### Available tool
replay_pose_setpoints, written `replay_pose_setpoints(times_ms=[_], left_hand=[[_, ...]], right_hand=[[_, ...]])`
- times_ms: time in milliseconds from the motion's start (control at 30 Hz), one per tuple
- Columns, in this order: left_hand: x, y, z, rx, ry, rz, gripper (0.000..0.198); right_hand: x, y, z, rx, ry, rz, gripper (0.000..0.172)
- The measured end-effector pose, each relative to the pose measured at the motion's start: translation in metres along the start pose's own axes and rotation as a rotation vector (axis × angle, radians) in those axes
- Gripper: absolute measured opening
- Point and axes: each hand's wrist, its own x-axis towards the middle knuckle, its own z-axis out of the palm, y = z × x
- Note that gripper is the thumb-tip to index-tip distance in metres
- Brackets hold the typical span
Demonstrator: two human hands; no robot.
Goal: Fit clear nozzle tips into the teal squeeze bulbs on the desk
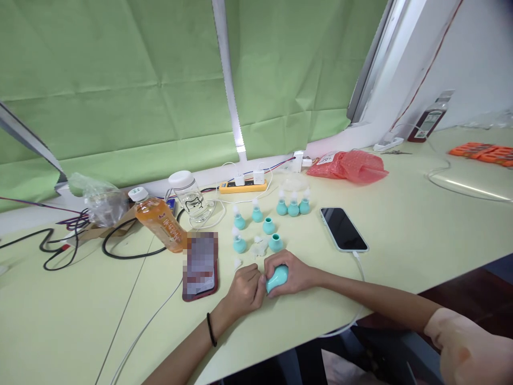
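Observation:
My right hand (294,271) is wrapped round a glossy teal bulb-shaped piece (277,279), which lies tilted with its narrow end toward my left hand. Fingers curled, my left hand (245,290) meets that narrow end; whatever it pinches is hidden. Just beyond my hands stand two teal bulbs with bare round mouths, one nearer (276,243) and one behind it (268,226). Around them are several teal bulbs with whitish translucent tops, such as one at the left (239,244) and one at the right (304,205). Small white translucent pieces (259,246) lie in a little heap beside the nearer open bulb.
Left of my hands lie a red-cased phone (200,267), an orange drink bottle (160,219) and a glass jar (192,198). A yellow power strip (243,186) and red bubble wrap (348,166) sit behind. A charging phone (343,229) is at the right, its cable trailing past my forearm.

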Motion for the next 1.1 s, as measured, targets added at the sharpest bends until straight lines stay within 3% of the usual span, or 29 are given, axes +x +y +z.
replay_pose_setpoints(times_ms=[100, 200, 267, 333, 400, 533, 600, 700, 833, 967, 1100], left_hand=[[0.0, 0.009, -0.003, 0.0, 0.029, 0.114, 0.03], [0.0, 0.017, -0.007, 0.075, -0.041, 0.31, 0.031], [-0.001, 0.018, -0.007, 0.153, -0.101, 0.358, 0.031], [-0.002, 0.013, -0.005, 0.224, -0.152, 0.3, 0.033], [-0.003, 0.004, 0.0, 0.291, -0.221, 0.198, 0.034], [-0.004, -0.013, 0.008, 0.387, -0.407, 0.004, 0.038], [-0.003, -0.015, 0.01, 0.412, -0.489, -0.074, 0.038], [0.0, -0.014, 0.011, 0.427, -0.546, -0.168, 0.032], [0.002, -0.015, 0.011, 0.378, -0.551, -0.223, 0.023], [0.001, -0.018, 0.011, 0.337, -0.497, -0.284, 0.024], [0.001, -0.019, 0.009, 0.299, -0.417, -0.328, 0.027]], right_hand=[[0.001, -0.001, -0.012, 0.186, -0.19, 0.108, 0.03], [0.001, 0.003, -0.026, 0.411, -0.415, 0.241, 0.035], [0.001, 0.007, -0.035, 0.536, -0.398, 0.291, 0.038], [0.002, 0.01, -0.044, 0.584, -0.211, 0.28, 0.039], [0.005, 0.011, -0.053, 0.479, 0.062, 0.24, 0.036], [0.01, 0.015, -0.061, -0.18, 0.772, 0.139, 0.022], [0.011, 0.02, -0.062, -0.423, 0.925, 0.093, 0.019], [0.012, 0.034, -0.061, -0.531, 0.911, 0.106, 0.018], [0.01, 0.056, -0.058, -0.488, 0.786, 0.201, 0.019], [0.009, 0.068, -0.054, -0.447, 0.654, 0.294, 0.011], [0.008, 0.065, -0.05, -0.458, 0.612, 0.272, 0.007]])
